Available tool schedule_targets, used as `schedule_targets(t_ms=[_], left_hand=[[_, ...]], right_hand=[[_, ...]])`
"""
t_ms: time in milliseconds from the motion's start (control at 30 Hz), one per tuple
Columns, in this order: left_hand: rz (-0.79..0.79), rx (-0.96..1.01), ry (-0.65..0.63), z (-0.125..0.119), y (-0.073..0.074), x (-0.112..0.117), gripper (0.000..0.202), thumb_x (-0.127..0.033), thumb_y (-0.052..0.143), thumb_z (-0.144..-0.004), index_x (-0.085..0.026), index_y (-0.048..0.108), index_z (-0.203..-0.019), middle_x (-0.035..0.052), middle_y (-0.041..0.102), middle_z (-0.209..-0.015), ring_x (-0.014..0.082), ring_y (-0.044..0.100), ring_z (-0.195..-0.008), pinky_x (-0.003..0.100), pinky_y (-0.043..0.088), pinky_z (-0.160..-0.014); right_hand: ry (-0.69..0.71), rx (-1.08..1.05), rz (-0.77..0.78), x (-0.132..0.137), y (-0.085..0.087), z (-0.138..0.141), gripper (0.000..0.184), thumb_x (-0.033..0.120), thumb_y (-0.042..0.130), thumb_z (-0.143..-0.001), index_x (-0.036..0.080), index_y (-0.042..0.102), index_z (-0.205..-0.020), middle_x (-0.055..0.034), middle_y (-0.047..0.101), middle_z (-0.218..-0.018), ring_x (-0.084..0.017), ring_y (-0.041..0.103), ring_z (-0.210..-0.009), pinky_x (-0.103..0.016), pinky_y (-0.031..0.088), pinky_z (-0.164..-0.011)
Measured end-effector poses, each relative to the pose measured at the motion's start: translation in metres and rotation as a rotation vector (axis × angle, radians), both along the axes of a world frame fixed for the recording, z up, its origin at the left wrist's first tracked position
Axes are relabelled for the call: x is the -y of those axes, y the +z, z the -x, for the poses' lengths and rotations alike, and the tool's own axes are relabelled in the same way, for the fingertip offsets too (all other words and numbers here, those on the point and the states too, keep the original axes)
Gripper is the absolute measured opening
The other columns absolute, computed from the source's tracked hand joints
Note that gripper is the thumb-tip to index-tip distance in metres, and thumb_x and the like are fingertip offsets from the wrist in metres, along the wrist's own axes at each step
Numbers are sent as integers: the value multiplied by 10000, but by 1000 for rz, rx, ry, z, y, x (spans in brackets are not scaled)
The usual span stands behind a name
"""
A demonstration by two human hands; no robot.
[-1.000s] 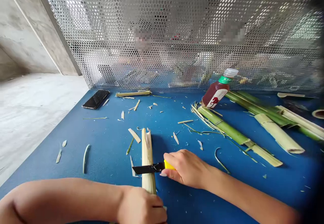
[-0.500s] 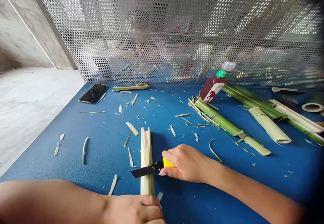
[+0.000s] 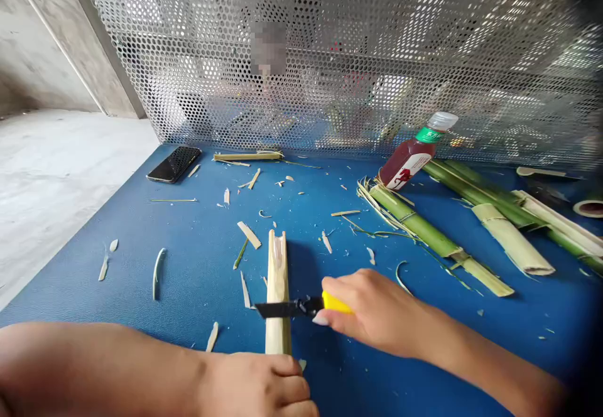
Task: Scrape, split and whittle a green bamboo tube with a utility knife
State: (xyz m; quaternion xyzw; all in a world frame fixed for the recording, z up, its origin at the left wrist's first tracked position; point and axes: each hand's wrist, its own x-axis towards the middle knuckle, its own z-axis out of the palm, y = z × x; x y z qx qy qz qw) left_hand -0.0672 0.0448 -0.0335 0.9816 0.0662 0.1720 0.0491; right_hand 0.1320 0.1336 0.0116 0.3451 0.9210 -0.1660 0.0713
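A pale, peeled bamboo piece [image 3: 277,279] points away from me over the blue table, its far end notched like a trough. My left hand [image 3: 268,384] is wrapped round its near end at the bottom of the view. In my right hand [image 3: 360,304] is a utility knife [image 3: 335,303] with a yellow handle and a dark blade. The blade lies crosswise over the bamboo, a little beyond my left fingers; I cannot tell whether its edge touches. Pale shavings [image 3: 249,235] are scattered about both hands.
A green bamboo length [image 3: 419,225], a peeled bamboo tube [image 3: 513,239] and a tilted bottle [image 3: 409,159] of dark red drink are on the right. A phone [image 3: 174,164] lies at the far left. Behind the table stands a perforated metal screen [image 3: 211,71], with a person beyond it.
The knife and my right hand have shifted slightly right and up, with the blade now more level. My left hand still grips the bamboo. The whole view has moved a little.
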Motion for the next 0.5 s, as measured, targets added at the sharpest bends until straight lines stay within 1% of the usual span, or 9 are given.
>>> schedule_targets(t_ms=[67, 167, 267, 367, 467, 500], left_hand=[[6, 23, -5, -1, -3, 0, 209, -254, 657, -647, -152, 500, -553, -5, 472, -623, 97, 368, -555, 240, 406, -616], [19, 37, -18, -2, -4, 0, 218, -253, 656, -647, -151, 498, -537, -1, 489, -634, 98, 359, -552, 247, 405, -607], [37, 19, -13, -4, 0, -1, 197, -224, 645, -655, -149, 500, -545, -3, 493, -628, 97, 351, -543, 248, 402, -605], [58, -7, 45, -5, 6, -3, 168, -202, 587, -717, -141, 511, -579, -9, 471, -594, 96, 356, -532, 247, 395, -599], [27, 19, 90, -7, 12, -3, 200, -194, 517, -771, -147, 503, -577, -4, 462, -577, 106, 381, -531, 264, 382, -564], [13, 20, 88, -8, 12, -2, 201, -196, 515, -770, -150, 503, -575, -1, 465, -579, 109, 390, -533, 269, 382, -560]], right_hand=[[45, 22, 69, 11, -4, 6, 503, 569, 199, -857, 186, 474, -684, -27, 562, -594, -133, 502, -507, -236, 194, -464], [31, 54, 98, 13, -10, 12, 506, 559, 189, -863, 186, 474, -676, -33, 557, -588, -140, 512, -510, -242, 182, -462], [6, 71, 46, 10, -14, 12, 505, 555, 193, -863, 184, 483, -680, -41, 565, -591, -153, 531, -523, -249, 176, -466], [5, 68, -29, 9, -19, 13, 509, 560, 196, -860, 182, 497, -699, -48, 585, -599, -161, 552, -529, -252, 178, -466], [16, 39, -114, 5, -25, 16, 520, 571, 198, -856, 176, 516, -742, -57, 610, -629, -170, 575, -548, -249, 195, -464], [-17, 42, -159, 1, -26, 17, 524, 564, 191, -861, 169, 522, -762, -66, 615, -640, -176, 584, -561, -248, 204, -463]])
